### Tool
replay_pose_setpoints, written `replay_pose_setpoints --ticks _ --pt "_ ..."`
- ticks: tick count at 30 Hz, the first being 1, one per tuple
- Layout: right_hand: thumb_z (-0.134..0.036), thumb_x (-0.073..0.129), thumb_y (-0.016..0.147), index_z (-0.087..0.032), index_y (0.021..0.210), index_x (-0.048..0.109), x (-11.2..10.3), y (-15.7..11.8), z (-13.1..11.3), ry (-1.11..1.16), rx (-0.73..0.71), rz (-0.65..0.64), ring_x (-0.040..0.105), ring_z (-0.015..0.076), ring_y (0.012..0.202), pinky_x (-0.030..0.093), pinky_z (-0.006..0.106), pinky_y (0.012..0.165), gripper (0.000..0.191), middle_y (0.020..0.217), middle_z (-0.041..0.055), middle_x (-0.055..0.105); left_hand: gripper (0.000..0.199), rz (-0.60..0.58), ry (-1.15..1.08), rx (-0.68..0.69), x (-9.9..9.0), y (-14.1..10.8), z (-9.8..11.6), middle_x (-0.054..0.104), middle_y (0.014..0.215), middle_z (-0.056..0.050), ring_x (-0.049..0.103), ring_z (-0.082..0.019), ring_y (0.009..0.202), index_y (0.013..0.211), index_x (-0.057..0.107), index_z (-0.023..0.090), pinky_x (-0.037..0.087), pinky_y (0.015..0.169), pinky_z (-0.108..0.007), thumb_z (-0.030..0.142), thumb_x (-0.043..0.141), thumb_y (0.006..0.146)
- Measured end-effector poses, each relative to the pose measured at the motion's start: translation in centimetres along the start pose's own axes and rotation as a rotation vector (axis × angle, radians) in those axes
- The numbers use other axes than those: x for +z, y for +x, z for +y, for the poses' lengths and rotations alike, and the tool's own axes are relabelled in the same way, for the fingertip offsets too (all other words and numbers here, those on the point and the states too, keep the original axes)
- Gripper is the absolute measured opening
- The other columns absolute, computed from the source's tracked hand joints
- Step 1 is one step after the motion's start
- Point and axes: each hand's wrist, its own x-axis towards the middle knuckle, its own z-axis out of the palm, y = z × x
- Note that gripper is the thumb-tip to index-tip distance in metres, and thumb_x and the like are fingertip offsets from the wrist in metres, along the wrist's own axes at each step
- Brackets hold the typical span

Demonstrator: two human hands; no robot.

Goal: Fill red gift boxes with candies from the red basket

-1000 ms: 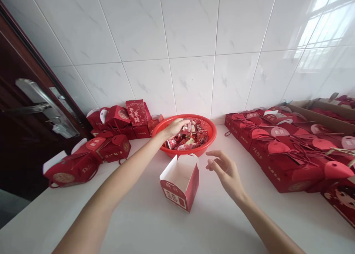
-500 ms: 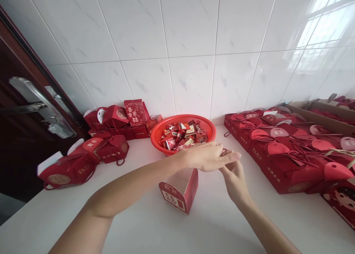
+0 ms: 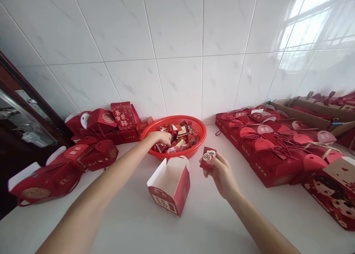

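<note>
My left hand (image 3: 163, 138) reaches into a red plastic basket (image 3: 202, 137) filled with wrapped candies (image 3: 181, 132). Its fingers curl down among the candies, and what they grip, if anything, is hidden. To the right of the basket, my right hand (image 3: 222, 170) is closed on a small red candy packet (image 3: 208, 158) with white lettering, held up above the table. Between my forearms stands an open red gift box (image 3: 170, 187) with a white inside. Its top flaps are up, and no contents show in it.
Rows of closed red gift boxes (image 3: 257, 143) fill the right side, with cardboard cartons (image 3: 313, 115) behind them. More red boxes (image 3: 97, 154) stand on the left near a dark door (image 3: 33, 98). A tiled wall (image 3: 177, 80) bounds the white table (image 3: 133, 224).
My hands, together before, are now apart. The left has moved back and left into the basket; the right has come slightly left with the candy packet now plainly visible. The view has shifted right.
</note>
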Motion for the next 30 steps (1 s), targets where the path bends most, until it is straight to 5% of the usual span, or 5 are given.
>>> replay_pose_setpoints --ticks 6,12,19,24,30 --pt "-0.031 0.070 0.069 -0.018 0.086 0.063 0.0 -0.2 0.1 -0.067 0.009 -0.029 0.051 0.0108 0.054 0.040 0.027 0.053 0.022 0.081 0.0033 0.068 0.013 -0.034 0.170 -0.150 -1.0 0.8 -3.1 0.062 0.056 0.001 0.059 -0.021 0.067 0.058 0.066 0.021 0.045 0.069 -0.028 0.013 0.073 0.051" --pt "-0.035 0.072 0.070 -0.018 0.086 0.065 -0.1 -0.1 -0.1 -0.098 0.004 -0.024 0.050 0.0118 0.055 0.040 0.029 0.054 0.024 0.081 0.0048 0.069 0.025 0.077 0.214 -0.207 -3.4 1.1 -4.9 0.054 0.051 -0.003 0.062 -0.029 0.078 0.042 0.052 0.022 0.045 0.073 -0.031 0.017 0.075 0.051" --pt "-0.036 0.075 0.070 -0.018 0.086 0.066 0.0 -0.1 0.2 -0.120 -0.007 -0.034 0.051 0.0125 0.055 0.040 0.029 0.054 0.026 0.081 0.0053 0.069 0.037 0.071 0.144 -0.179 -1.3 0.6 -5.0 0.056 0.056 -0.002 0.062 -0.031 0.082 0.049 0.054 0.023 0.045 0.072 -0.031 0.020 0.088 0.035" --pt "-0.037 0.076 0.069 -0.018 0.086 0.066 0.0 -0.1 0.2 -0.117 -0.009 -0.036 0.051 0.0122 0.055 0.040 0.029 0.053 0.028 0.080 0.0050 0.069 0.040 0.079 -0.005 -0.085 -1.2 -0.4 -3.8 0.064 0.070 0.001 0.064 -0.024 0.079 0.081 0.067 0.022 0.046 0.066 -0.027 0.023 0.084 0.045" --pt "-0.037 0.076 0.068 -0.018 0.085 0.066 0.0 -0.1 0.2 -0.133 -0.012 -0.038 0.051 0.0124 0.055 0.041 0.029 0.054 0.027 0.081 0.0051 0.069 0.074 0.165 -0.326 -0.007 -1.4 -1.0 -2.5 0.070 0.091 -0.002 0.066 -0.020 0.079 0.126 0.061 0.020 0.052 0.063 -0.027 0.014 0.076 0.054"
